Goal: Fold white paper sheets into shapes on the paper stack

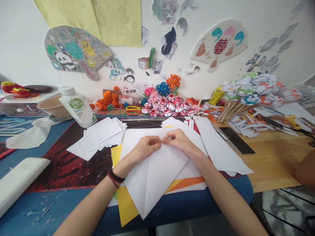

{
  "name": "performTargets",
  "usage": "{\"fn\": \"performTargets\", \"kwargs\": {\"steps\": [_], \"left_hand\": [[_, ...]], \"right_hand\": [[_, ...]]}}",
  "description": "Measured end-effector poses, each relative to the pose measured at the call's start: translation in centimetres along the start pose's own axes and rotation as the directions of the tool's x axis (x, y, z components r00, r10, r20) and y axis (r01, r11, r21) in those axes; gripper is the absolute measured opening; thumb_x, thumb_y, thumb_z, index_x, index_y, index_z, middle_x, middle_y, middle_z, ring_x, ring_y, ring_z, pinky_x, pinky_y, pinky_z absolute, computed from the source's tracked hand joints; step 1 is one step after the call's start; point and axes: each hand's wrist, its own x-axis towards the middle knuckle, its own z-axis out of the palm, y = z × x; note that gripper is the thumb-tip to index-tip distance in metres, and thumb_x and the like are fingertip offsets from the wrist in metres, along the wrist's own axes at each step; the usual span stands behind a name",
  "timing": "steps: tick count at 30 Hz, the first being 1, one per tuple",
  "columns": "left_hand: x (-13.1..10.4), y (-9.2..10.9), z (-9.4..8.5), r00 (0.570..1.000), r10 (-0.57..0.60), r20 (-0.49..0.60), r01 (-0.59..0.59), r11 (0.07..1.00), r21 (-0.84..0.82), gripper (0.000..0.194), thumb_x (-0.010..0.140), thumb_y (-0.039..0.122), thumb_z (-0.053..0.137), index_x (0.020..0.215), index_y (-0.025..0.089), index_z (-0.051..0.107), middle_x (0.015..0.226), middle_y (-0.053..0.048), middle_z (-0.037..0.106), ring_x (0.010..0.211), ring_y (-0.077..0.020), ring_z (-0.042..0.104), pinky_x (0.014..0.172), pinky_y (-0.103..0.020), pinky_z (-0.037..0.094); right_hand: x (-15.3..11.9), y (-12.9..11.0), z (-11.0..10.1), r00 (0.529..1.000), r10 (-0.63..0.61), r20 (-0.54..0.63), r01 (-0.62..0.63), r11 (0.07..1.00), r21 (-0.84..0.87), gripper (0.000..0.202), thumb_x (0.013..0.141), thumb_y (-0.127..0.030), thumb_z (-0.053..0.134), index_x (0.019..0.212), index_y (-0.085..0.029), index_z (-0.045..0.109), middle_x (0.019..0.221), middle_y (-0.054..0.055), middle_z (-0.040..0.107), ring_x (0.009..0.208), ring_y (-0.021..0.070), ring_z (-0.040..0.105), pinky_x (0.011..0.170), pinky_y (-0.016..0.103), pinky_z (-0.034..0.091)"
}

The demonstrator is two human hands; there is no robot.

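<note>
A white paper sheet [155, 177] with a crease down its middle lies turned like a diamond, one corner pointing toward me. At its far corner my left hand [145, 147] pinches the paper between thumb and curled fingers. My right hand [177, 140] grips the same corner just to the right, its fingertips almost touching those of the left. Beneath are more white sheets [133, 134], a yellow sheet [126, 205] and an orange strip [188, 183].
White squares [103, 131] and a white bottle [78, 108] stand left; a white case [22, 180] is nearer. Paper flowers [171, 105] line the back. White sheets [219, 147], a phone [237, 140] and a glue gun [292, 122] lie right. Part of a person's arm [306, 168] shows at the right edge.
</note>
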Motion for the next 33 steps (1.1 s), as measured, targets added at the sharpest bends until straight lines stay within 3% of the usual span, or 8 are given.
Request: {"fn": "performTargets", "kwargs": {"steps": [8, 16, 21, 25, 30, 33], "left_hand": [[-0.6, 0.6, -1.2, 0.995, -0.044, 0.085, 0.052, 0.994, -0.098, 0.018, 0.074, 0.032, 0.054, 0.07, 0.017, 0.062, 0.067, 0.003, 0.052, 0.064, -0.012, 0.044, 0.058, -0.023, 0.034], [-1.5, 1.6, -4.1, 0.977, -0.112, 0.182, 0.135, 0.984, -0.118, 0.018, 0.071, 0.033, 0.061, 0.068, 0.016, 0.061, 0.059, 0.004, 0.046, 0.055, -0.0092, 0.036, 0.049, -0.021, 0.027], [-2.1, 1.3, -6.3, 0.979, -0.084, 0.186, 0.1, 0.992, -0.083, 0.022, 0.072, 0.037, 0.063, 0.066, 0.017, 0.061, 0.059, 0.003, 0.046, 0.057, -0.0101, 0.038, 0.049, -0.02, 0.03], [-2.5, 0.5, -7.7, 0.978, -0.096, 0.186, 0.113, 0.99, -0.082, 0.019, 0.073, 0.037, 0.064, 0.067, 0.019, 0.063, 0.059, 0.001, 0.052, 0.058, -0.0127, 0.049, 0.053, -0.022, 0.04], [-3.1, 0.1, -9.0, 0.984, -0.106, 0.146, 0.116, 0.991, -0.068, 0.013, 0.073, 0.032, 0.063, 0.07, 0.02, 0.065, 0.06, 0.0, 0.059, 0.059, -0.0143, 0.055, 0.059, -0.025, 0.045], [-3.5, 0.0, -10.1, 0.991, -0.074, 0.113, 0.077, 0.997, -0.022, 0.014, 0.074, 0.029, 0.06, 0.064, 0.02, 0.063, 0.058, 0.0, 0.058, 0.057, -0.0133, 0.051, 0.057, -0.024, 0.042]], "right_hand": [[-0.2, -0.4, -1.6, 0.982, 0.007, -0.189, -0.014, 0.999, -0.039, 0.027, 0.063, -0.044, 0.079, 0.066, -0.017, 0.074, 0.059, 0.001, 0.062, 0.056, 0.0142, 0.049, 0.053, 0.028, 0.033], [-0.3, -0.3, -3.0, 0.947, 0.079, -0.312, -0.064, 0.996, 0.059, 0.028, 0.056, -0.043, 0.081, 0.064, -0.017, 0.074, 0.059, 0.003, 0.066, 0.057, 0.0179, 0.056, 0.052, 0.029, 0.038], [-0.2, -0.2, -3.6, 0.924, 0.144, -0.353, -0.09, 0.982, 0.165, 0.03, 0.05, -0.041, 0.084, 0.064, -0.016, 0.074, 0.062, 0.003, 0.068, 0.061, 0.0185, 0.059, 0.058, 0.03, 0.042], [-0.1, -0.1, -3.9, 0.897, 0.197, -0.395, -0.103, 0.964, 0.246, 0.032, 0.044, -0.039, 0.087, 0.063, -0.017, 0.074, 0.06, 0.001, 0.066, 0.059, 0.0179, 0.058, 0.058, 0.031, 0.042], [-0.1, 0.1, -4.0, 0.89, 0.208, -0.406, -0.091, 0.953, 0.289, 0.031, 0.044, -0.038, 0.088, 0.062, -0.017, 0.074, 0.063, 0.001, 0.067, 0.062, 0.017, 0.059, 0.061, 0.03, 0.043], [-0.2, 0.3, -4.5, 0.84, 0.231, -0.491, -0.074, 0.945, 0.319, 0.032, 0.044, -0.037, 0.088, 0.062, -0.017, 0.072, 0.062, 0.001, 0.065, 0.061, 0.0166, 0.057, 0.059, 0.029, 0.041]]}}
